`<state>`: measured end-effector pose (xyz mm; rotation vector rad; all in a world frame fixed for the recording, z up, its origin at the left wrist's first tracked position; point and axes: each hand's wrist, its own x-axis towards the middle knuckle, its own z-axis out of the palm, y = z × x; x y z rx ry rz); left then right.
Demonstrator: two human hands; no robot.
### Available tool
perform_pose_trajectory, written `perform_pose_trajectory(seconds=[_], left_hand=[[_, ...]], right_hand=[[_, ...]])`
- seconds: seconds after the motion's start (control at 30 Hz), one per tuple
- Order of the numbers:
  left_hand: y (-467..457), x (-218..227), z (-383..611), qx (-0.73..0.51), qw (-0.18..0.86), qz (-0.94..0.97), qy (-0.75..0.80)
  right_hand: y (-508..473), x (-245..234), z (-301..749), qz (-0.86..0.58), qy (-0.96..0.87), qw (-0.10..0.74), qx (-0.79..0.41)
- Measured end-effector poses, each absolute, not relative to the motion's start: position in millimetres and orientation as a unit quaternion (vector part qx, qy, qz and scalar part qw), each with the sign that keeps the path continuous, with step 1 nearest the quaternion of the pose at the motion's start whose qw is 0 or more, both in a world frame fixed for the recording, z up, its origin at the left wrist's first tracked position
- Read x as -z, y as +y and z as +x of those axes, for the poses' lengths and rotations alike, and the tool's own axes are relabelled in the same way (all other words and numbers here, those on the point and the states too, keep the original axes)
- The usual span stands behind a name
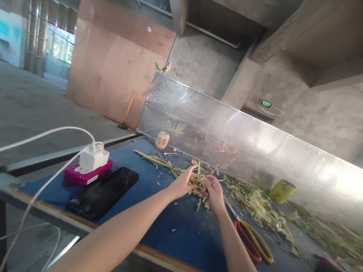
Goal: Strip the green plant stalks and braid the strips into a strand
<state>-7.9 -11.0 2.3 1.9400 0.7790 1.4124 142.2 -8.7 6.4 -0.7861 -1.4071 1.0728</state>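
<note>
My left hand [183, 183] reaches over a small heap of pale green and yellowish dried plant strips [202, 198] at the middle of the blue tabletop. Its thumb and fingers curve around a short upright plant stalk [199, 168]. Close by on the right, my right hand [214, 192] is closed in a pinch on plant strips; its fingertips partly cover what they hold. Scissors [240, 222] with one red and one yellow handle lie beside my right forearm. A longer green stalk [151, 158] stretches out to the left of the heap.
A perforated metal panel [204, 124] stands along the table's far edge. A bigger pile of plant strips [261, 207] and a yellow-green can [282, 190] are at right. At left are a black phone [104, 192], a magenta power strip [82, 177] with cables, and a pale roll [162, 140].
</note>
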Motion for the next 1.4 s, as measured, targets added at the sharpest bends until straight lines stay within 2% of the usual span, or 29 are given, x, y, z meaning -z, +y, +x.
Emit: perform_pose_trajectory(seconds=[0.13,0.2,0.33,0.43,0.53,0.67,0.8,0.97,1.17,1.4], left_hand=[[-6,0,-6,-0.55,0.299,0.716,0.309],[-4,1,-6,-0.553,0.291,0.711,0.322],[-4,3,-8,-0.527,0.273,0.736,0.325],[-7,3,-7,-0.503,0.261,0.761,0.315],[-8,2,-6,-0.494,0.25,0.77,0.318],[-7,1,-5,-0.532,0.275,0.727,0.335],[-7,-1,-4,-0.531,0.333,0.703,0.337],[-12,-5,-4,-0.52,0.32,0.706,0.36],[-13,-4,-2,-0.492,0.397,0.689,0.354],[-10,1,10,-0.479,0.461,0.665,0.34]], right_hand=[[-12,-7,144,-0.369,-0.647,0.465,-0.479],[-14,-8,144,-0.391,-0.687,0.422,-0.443],[-14,-7,147,-0.413,-0.749,0.45,-0.255],[-12,-7,149,-0.401,-0.776,0.446,-0.192],[-12,-7,149,-0.391,-0.797,0.424,-0.18],[-11,-7,148,-0.418,-0.77,0.45,-0.174],[-7,-2,148,-0.414,-0.751,0.467,-0.216],[-7,-1,147,-0.404,-0.742,0.456,-0.28],[-11,-2,145,-0.407,-0.764,0.466,-0.185],[-13,-2,144,-0.397,-0.765,0.471,-0.185]])
